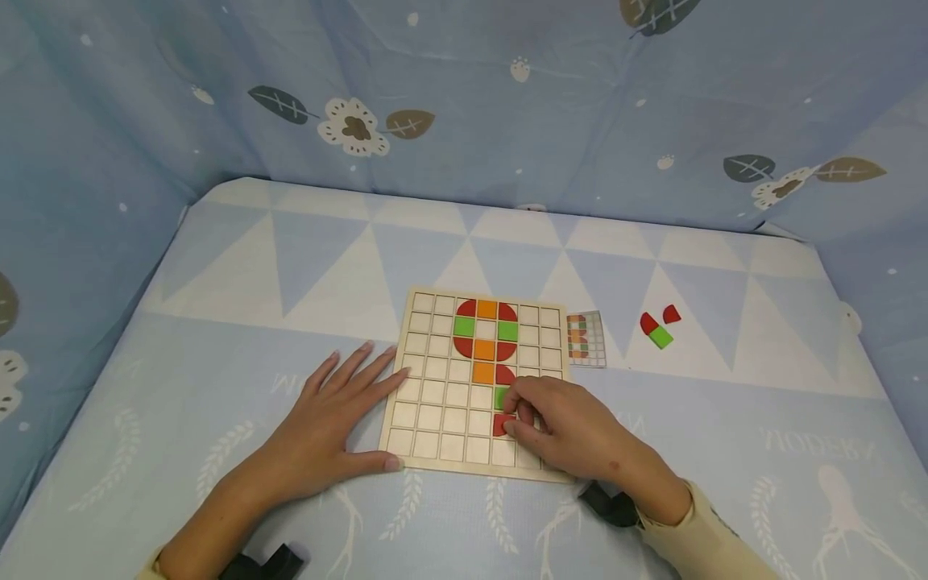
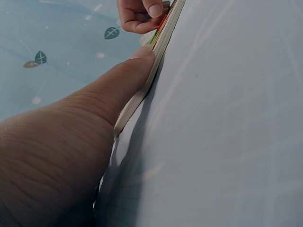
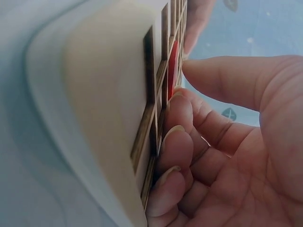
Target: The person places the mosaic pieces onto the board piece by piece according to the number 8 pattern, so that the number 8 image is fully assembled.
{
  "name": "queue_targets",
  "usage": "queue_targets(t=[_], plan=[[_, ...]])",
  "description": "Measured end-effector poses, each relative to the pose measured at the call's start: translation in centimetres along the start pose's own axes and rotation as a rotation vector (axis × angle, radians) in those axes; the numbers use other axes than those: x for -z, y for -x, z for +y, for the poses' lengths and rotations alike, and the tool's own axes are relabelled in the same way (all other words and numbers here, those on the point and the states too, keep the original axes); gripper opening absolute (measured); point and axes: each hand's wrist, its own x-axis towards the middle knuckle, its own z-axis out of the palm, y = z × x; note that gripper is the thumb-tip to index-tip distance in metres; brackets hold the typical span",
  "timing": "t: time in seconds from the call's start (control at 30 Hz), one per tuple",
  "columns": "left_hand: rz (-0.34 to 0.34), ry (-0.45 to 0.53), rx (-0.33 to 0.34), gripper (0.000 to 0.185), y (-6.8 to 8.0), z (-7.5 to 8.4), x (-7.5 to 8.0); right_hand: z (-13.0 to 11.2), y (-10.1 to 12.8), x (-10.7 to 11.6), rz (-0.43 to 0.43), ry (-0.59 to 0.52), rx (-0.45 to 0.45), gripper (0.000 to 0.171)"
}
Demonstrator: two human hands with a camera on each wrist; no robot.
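Observation:
A square wooden grid board (image 1: 431,416) lies on the table. My left hand (image 1: 335,415) is spread beside it, fingertips at its left edge and thumb at its lower left corner. In the left wrist view, the thumb (image 2: 125,71) presses along the board's side. Over the lower right part of the board, my right hand (image 1: 569,423) has its thumb and index finger at a red quarter-circle tile (image 1: 500,425) in a cell. A green square tile (image 1: 499,398) sits just above, partly covered by the index finger. In the right wrist view, the red tile (image 3: 173,71) shows edge-on beside the fingertips.
Several red, orange (image 1: 483,349) and green (image 1: 464,326) tiles fill cells in the board's upper middle. A pattern card (image 1: 593,338) lies at the board's right edge. Farther right are two loose red tiles (image 1: 671,314) and a green tile (image 1: 661,337). Patterned cloth (image 1: 464,121) surrounds the table.

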Motion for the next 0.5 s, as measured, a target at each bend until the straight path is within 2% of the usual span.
queue_targets(t=[0.17,0.3,0.4,0.5], plan=[[0.007,0.006,-0.005,0.105,0.1,-0.1,0.1,0.0,-0.1,0.3,-0.024,-0.023,-0.009,0.007],[0.013,0.009,-0.009,0.104,0.1,0.0,0.1,0.5,0.2,1.7,-0.033,-0.108,-0.021,0.006],[0.014,0.009,-0.007,0.104,0.0,0.1,0.2,1.2,0.6,3.4,0.029,-0.134,-0.038,0.007],[0.011,0.012,-0.001,0.105,0.1,0.1,0.2,1.9,1.1,5.4,0.149,-0.080,-0.057,0.010]])
